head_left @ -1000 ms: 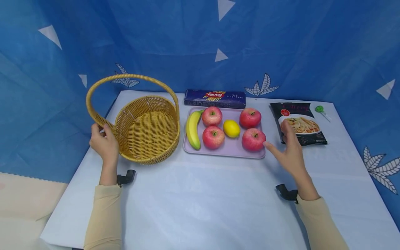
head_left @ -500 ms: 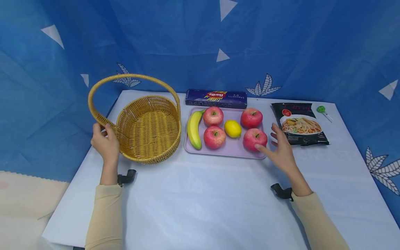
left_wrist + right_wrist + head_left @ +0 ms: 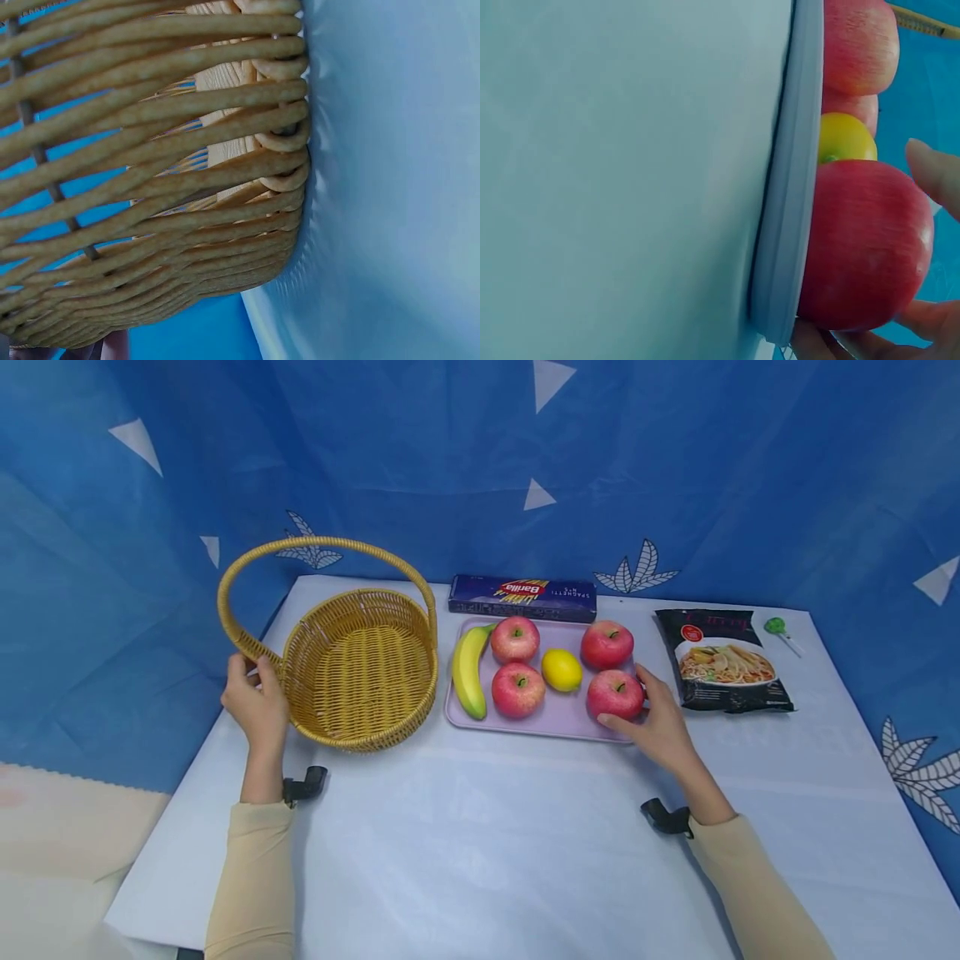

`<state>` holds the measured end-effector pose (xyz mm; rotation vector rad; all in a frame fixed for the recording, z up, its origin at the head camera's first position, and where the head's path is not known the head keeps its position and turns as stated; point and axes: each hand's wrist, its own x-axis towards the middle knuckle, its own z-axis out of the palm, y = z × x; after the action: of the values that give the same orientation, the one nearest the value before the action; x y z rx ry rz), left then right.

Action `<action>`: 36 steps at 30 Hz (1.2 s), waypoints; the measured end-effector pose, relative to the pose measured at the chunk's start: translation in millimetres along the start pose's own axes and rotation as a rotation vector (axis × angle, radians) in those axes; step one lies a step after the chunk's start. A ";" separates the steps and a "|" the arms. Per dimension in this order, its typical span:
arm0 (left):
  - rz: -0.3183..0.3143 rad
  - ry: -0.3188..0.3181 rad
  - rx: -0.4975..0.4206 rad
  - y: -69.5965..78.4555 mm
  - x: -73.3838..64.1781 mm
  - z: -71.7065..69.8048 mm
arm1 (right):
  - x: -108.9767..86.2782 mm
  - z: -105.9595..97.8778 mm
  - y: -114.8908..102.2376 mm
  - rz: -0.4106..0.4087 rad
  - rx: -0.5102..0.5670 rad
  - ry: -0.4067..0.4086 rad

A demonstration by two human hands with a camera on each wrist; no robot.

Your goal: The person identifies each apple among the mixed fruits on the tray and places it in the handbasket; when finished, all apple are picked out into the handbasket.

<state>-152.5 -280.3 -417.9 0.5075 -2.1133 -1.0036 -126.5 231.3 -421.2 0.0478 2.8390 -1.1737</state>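
My left hand (image 3: 258, 700) pinches the lower left end of the handle of an empty wicker basket (image 3: 360, 681). Woven strands of that basket (image 3: 165, 165) fill much of the left wrist view and hide most of the hand. On a pale purple tray (image 3: 555, 718), my right hand (image 3: 660, 724) is around the front right apple (image 3: 615, 695), thumb at its front and fingers at its right side. In the right wrist view the thumb stands slightly apart from this red apple (image 3: 866, 244), while fingers (image 3: 930, 319) lie close against its far side.
The tray also bears a banana (image 3: 468, 672), a lemon (image 3: 562, 670) and several other apples (image 3: 518, 690). Behind it lies a blue spaghetti box (image 3: 522, 598). A black noodle packet (image 3: 723, 660) and a green lollipop (image 3: 776, 627) lie to the right.
My right hand has moved left from beside the noodle packet to the front right apple, its fingers now around it. The left hand keeps its hold on the basket handle.
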 end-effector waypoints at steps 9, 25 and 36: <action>-0.020 -0.006 0.005 0.7 0.0 -0.5 | 3.4 4.4 -0.7 0.018 -0.028 0.008; -0.004 0.040 -0.046 0.6 -3.8 11.1 | 2.1 -0.4 -7.8 0.038 -0.001 0.062; -0.003 0.044 -0.040 0.8 -3.5 9.3 | -0.2 -4.5 -42.2 -0.109 0.049 0.078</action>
<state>-157.3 -273.0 -422.7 0.5089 -2.0504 -1.0260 -128.9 204.6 -388.2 -0.0603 2.9129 -1.2906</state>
